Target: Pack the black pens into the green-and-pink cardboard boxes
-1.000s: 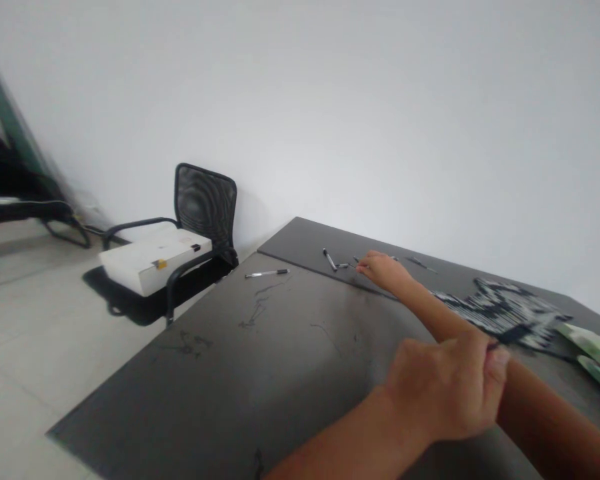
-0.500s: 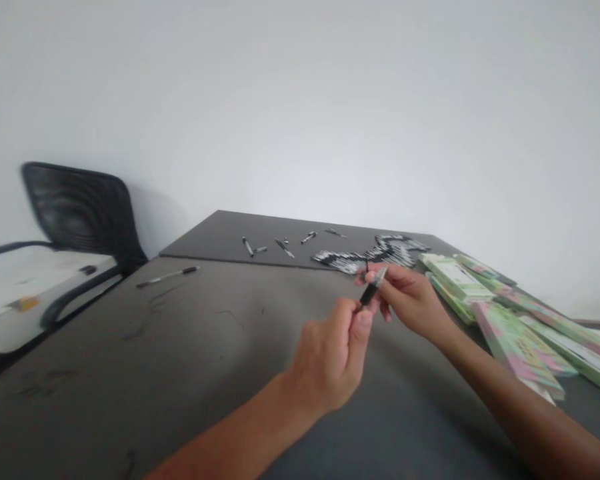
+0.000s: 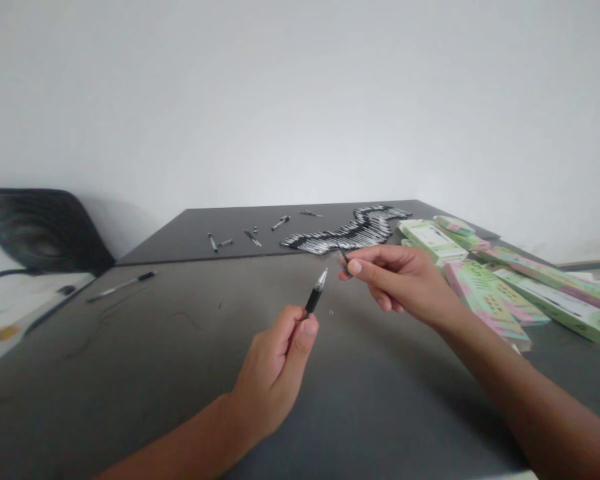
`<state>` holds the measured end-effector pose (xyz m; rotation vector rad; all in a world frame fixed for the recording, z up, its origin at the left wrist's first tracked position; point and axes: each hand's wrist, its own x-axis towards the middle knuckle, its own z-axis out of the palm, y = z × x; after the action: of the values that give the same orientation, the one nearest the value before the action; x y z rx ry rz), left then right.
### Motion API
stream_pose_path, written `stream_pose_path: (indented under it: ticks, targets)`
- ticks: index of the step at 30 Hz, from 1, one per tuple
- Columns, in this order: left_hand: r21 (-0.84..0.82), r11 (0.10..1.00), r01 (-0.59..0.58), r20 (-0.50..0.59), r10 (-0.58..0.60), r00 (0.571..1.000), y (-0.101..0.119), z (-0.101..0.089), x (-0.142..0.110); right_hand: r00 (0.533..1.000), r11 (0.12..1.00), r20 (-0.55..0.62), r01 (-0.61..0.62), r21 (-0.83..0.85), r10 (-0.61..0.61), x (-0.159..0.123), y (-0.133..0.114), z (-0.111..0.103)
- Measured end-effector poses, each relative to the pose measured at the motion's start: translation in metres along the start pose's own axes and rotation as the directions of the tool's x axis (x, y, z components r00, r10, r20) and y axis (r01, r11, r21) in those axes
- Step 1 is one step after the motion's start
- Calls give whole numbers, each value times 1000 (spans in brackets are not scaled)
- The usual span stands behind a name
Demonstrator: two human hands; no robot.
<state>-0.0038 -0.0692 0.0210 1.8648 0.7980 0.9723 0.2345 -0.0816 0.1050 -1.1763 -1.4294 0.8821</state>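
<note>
Centrally, the left hand [image 3: 275, 373] pinches a pen [image 3: 314, 299], its long axis slanting up to the right. The tip ends just left of the right hand [image 3: 400, 277], the nearer one to it, whose thumb and fingertips pinch a small dark piece [image 3: 346, 262] (too small to identify). Room to move lies over the worktop [image 3: 390, 413] at lower centre; boxes [image 3: 485, 300] crowd the right, and the far edge is well beyond both hands.

The head camera looked forward and down from the person's head, close behind the left hand [image 3: 275, 373] and right hand [image 3: 405, 283], across the dark table [image 3: 380, 413] toward the pale wall [image 3: 300, 100], its left edge cutting off the chair [image 3: 40, 227].
</note>
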Motion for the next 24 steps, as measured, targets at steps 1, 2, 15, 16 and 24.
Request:
stream_pose_path:
  ticks: [1, 2, 15, 16, 24]
  targets:
    - [10, 1000, -5, -3, 5, 1000, 0, 0, 0, 1000, 1000, 14, 2, 8, -2, 1, 1, -1]
    - [23, 1000, -11, -5, 11, 1000, 1, -1, 0, 1000, 1000, 20, 5, 16, -5, 2, 2, -2]
    - [137, 990, -44, 17, 42, 999, 6, 1, -3, 979, 980, 50, 197, -15, -196, 3, -1, -13]
    - [144, 988, -48, 25, 45, 999, 8, 1, -4, 978, 979, 62, 202, -30, -200, 2, -1, -13]
    - [140, 988, -65, 85, 54, 995, 13, -1, -8, 964, 940, 99, 263, -219, -247, 0, -4, -13]
